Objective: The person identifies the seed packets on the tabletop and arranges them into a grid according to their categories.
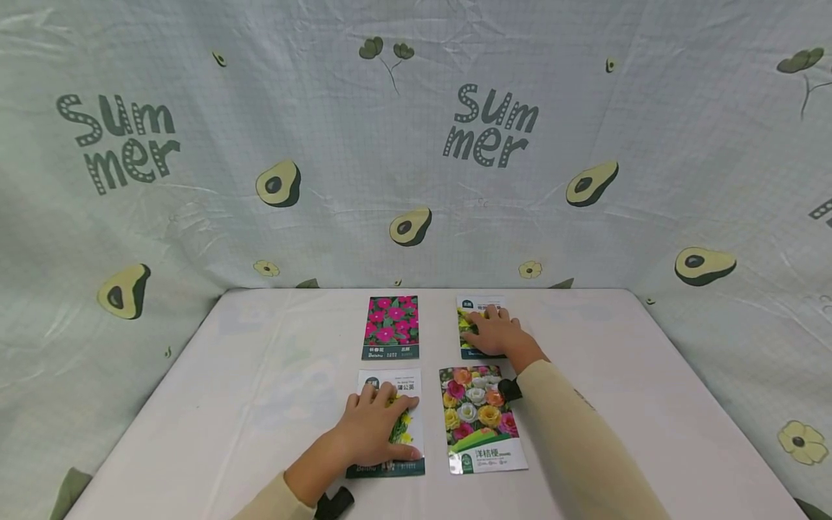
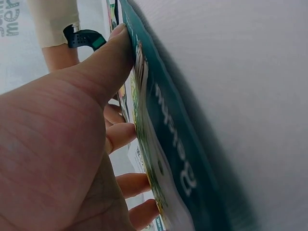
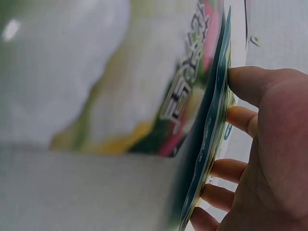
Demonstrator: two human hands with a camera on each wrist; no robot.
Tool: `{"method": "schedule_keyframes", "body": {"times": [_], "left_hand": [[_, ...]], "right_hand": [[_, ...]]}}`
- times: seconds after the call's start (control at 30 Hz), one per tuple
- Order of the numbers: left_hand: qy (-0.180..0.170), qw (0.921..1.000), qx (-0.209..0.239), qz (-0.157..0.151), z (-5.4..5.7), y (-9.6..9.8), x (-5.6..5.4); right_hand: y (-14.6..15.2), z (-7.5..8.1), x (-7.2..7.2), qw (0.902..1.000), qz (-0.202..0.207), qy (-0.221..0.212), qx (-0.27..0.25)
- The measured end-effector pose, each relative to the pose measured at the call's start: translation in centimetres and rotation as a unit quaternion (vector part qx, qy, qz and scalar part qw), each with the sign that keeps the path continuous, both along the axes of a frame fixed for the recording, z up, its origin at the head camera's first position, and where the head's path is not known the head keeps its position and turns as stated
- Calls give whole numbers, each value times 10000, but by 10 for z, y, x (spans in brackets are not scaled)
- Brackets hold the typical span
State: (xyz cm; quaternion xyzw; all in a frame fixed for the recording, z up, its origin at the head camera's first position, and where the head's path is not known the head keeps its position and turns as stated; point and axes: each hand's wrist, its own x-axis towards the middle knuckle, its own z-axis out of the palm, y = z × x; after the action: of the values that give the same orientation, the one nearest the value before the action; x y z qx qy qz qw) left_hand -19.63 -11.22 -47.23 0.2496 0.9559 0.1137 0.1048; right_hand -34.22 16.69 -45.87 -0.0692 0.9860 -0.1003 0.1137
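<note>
My left hand [image 1: 370, 432] rests on the front-left seed packet [image 1: 406, 430], which has yellow flowers and a dark green bottom band. Its fingers are spread, and in the left wrist view the thumb [image 2: 113, 57] and fingertips touch the packet's face. Farther back, my right hand [image 1: 499, 336] lies over another yellow-flowered seed packet [image 1: 473, 354], covering much of its picture. In the right wrist view the fingertips touch that packet [image 3: 211, 130], the fingers apart from one another.
A packet of pink flowers [image 1: 392, 325] lies at the back left. Under the right forearm's left side is a packet of multicoloured flowers [image 1: 477, 419]. The white table [image 1: 260, 404] meets a printed cloth backdrop [image 1: 344, 217]. A black wrist strap [image 1: 510, 390] shows at the right cuff.
</note>
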Motion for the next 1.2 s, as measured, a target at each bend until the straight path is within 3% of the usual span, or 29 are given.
{"method": "schedule_keyframes", "body": {"times": [1.2], "left_hand": [[-35,10000,24,-9,5,0,0]], "right_hand": [[-15,1,-3,10000,38,-26,72]]}}
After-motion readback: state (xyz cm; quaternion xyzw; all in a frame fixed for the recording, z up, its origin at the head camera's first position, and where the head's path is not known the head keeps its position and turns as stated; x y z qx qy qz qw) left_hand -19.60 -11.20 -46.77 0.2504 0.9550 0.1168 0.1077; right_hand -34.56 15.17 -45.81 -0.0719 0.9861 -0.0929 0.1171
